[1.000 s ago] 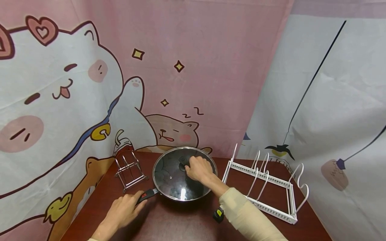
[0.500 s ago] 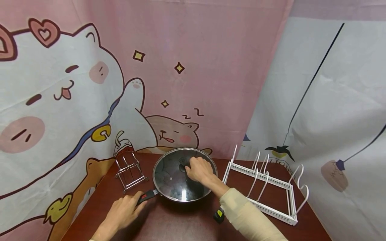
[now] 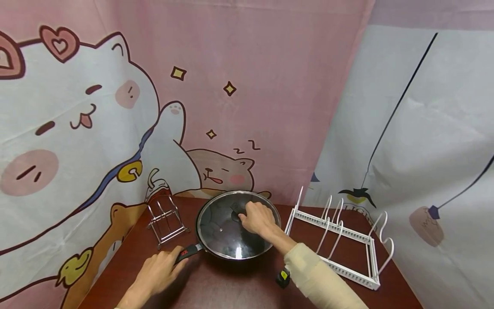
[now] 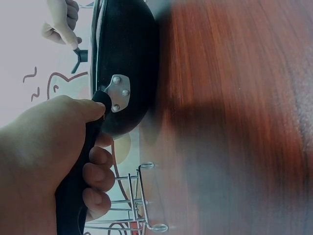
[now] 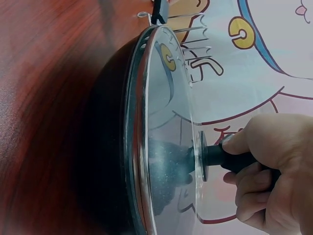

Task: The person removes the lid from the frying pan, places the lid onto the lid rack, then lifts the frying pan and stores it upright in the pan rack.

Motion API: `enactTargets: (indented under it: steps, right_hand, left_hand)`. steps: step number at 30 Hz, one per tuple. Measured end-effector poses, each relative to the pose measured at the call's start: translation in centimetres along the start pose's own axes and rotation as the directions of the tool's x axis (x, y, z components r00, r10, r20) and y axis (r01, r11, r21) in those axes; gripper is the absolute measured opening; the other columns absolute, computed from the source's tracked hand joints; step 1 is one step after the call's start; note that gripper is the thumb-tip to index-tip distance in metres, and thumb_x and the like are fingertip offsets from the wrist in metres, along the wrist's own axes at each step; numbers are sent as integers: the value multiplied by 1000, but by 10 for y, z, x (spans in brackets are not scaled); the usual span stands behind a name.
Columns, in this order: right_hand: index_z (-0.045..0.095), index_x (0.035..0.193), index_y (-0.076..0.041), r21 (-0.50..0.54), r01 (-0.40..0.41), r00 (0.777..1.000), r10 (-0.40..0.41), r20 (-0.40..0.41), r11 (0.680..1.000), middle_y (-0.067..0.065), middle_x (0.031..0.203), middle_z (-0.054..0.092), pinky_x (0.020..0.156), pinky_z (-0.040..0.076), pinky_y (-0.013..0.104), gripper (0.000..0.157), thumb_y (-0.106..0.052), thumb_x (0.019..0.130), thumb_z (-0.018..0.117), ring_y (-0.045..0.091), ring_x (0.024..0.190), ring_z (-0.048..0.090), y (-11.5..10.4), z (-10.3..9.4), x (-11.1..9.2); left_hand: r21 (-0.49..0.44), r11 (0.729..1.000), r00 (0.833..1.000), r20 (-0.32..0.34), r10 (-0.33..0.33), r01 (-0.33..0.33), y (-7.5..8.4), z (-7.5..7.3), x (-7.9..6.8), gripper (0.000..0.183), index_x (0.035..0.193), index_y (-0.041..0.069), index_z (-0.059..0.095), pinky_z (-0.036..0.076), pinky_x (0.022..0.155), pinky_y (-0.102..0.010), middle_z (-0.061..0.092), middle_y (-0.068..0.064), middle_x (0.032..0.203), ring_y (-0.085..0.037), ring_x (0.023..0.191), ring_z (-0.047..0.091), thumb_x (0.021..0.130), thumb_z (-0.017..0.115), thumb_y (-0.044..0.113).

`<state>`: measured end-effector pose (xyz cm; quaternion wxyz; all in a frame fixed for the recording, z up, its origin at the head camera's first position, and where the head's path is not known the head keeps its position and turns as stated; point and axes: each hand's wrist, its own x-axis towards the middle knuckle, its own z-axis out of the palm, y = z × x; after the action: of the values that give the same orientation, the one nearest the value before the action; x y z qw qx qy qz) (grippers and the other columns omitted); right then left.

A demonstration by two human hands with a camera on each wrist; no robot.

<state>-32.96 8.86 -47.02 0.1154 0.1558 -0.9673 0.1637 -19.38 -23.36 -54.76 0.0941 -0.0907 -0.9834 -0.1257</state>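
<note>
A black wok (image 4: 129, 54) stands on the table under a round glass lid (image 3: 220, 240) with a metal rim. My left hand (image 3: 158, 272) grips the wok's long black handle (image 4: 71, 196), thumb along its top near the riveted bracket (image 4: 121, 93). My right hand (image 3: 259, 219) holds the lid's black knob (image 5: 212, 155), fingers curled round it. In the right wrist view a narrow gap shows between the lid's rim and the wok's rim (image 5: 129, 147). The wok's inside shows only dimly through the dark glass.
A small chrome wire rack (image 3: 167, 219) stands left of the wok. On the right lies a white adjustable rack (image 3: 332, 240) with upright wire dividers. A printed cloth (image 3: 270, 107) hangs behind the reddish-brown table (image 3: 224, 287). A black device with a yellow mark (image 3: 283, 278) sits by the right sleeve.
My right hand and the lid have shifted slightly right, and more of the wok's rim shows at the lid's left. My left hand keeps its grip on the handle.
</note>
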Motion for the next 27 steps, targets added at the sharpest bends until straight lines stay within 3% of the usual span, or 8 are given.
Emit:
enactTargets:
  steps: [12,27]
  right_hand:
    - [60,69,-17,-2,-1,999,1,-40,1000,11,76,73,57,52,48,46,-41,101,82,30,67,72,4,-8,-7]
    - [67,81,-13,-3,33,995,-33,-95,999,15,82,78,59,55,51,37,-41,101,83,37,74,78,5,-14,-19]
  left_hand:
    - [5,1000,1000,6,4,-4,0,0,0,21,117,28,70,41,54,-34,52,15,70,-9,60,48,108,77,45]
    - [-3,1000,1000,-9,14,-14,0,1,0,21,116,28,69,42,54,-35,54,14,71,-9,61,50,107,77,46]
